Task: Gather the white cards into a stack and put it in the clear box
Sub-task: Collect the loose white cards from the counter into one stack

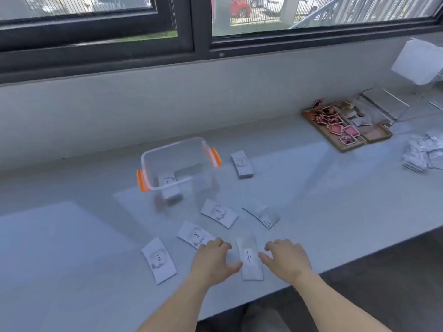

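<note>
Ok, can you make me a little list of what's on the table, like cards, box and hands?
surface: pale grey table below a window
clear box: open clear box with orange latches, a small white stack inside
loose white cards: five lying singly in front of the box, three showing "love"
card between hands: face-down card
white stack: separate stack right of the box
left hand: left hand open, thumb touching the card's left edge
right hand: right hand open, at the card's right edge
far right: wooden tray of red cards
</note>
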### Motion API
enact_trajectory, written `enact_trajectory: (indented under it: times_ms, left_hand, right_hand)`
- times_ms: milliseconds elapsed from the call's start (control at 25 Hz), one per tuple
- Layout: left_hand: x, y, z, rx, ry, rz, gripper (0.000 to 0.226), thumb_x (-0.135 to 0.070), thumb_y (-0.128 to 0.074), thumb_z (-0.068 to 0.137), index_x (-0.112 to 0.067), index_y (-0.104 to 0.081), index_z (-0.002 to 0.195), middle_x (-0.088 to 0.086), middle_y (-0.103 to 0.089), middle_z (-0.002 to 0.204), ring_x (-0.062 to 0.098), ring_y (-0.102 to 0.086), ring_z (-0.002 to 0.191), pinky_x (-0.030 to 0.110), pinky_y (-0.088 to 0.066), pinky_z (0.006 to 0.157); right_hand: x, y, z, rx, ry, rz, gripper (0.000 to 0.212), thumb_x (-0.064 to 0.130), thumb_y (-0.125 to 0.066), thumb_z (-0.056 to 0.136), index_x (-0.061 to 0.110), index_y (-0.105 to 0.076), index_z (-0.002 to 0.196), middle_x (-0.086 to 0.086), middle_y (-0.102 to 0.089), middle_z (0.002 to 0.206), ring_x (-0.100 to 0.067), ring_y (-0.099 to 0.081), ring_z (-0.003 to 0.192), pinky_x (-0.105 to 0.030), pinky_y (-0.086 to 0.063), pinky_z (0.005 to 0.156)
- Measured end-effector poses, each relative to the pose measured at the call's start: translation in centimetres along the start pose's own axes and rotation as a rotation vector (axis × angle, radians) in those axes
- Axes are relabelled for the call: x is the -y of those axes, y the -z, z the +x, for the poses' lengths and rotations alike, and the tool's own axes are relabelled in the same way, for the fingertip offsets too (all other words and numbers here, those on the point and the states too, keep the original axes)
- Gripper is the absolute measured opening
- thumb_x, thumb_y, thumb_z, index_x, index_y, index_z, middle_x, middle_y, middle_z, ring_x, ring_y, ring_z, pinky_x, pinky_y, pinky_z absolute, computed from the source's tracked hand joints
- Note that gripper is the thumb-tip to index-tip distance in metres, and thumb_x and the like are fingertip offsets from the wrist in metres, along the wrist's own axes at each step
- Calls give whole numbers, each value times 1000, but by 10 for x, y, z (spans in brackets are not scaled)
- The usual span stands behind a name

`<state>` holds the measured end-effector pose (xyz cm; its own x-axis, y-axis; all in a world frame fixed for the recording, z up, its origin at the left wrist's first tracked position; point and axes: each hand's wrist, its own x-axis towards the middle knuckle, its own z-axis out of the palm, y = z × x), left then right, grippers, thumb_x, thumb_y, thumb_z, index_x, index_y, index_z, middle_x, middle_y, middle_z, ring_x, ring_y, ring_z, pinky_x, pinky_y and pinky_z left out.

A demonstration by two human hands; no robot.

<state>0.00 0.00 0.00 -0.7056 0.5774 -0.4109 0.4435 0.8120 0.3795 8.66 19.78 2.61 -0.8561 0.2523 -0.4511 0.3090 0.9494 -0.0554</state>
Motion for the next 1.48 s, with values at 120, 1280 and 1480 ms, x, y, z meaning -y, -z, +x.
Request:
enact_trajectory:
  times_ms: [120, 1280, 1480]
  left_hand:
    - [-8, -2, 13, -11, 0, 78, 71, -71, -47, 72, -27, -51, 127, -3, -55, 122, 22, -53, 114, 39, -36, 98]
    - [-56, 12, 77, 129, 83, -7, 29, -31, -63, 86, -22, -54, 112, 5, -54, 112, 30, -55, 98, 31, -29, 71]
    - [-51, 30, 83, -16, 252, -662, 14, -18, -53, 90, -26, -57, 101, -4, -60, 94, 17, -53, 81, 27, -42, 66]
  right_hand:
    - [-13, 0, 11, 1, -1, -1, 46, 54, -32, 96, 25, -55, 123, 2, -61, 122, -21, -53, 110, -38, -41, 85]
    - [-57, 41, 131, 114, 83, 395, 48, 19, -58, 80, 37, -33, 117, 10, -53, 76, -25, -57, 76, -33, -41, 57]
    - [-79, 46, 124, 256, 157, 605, 35, 14, -49, 86, 37, -48, 112, 1, -68, 98, -25, -63, 84, -39, -53, 75]
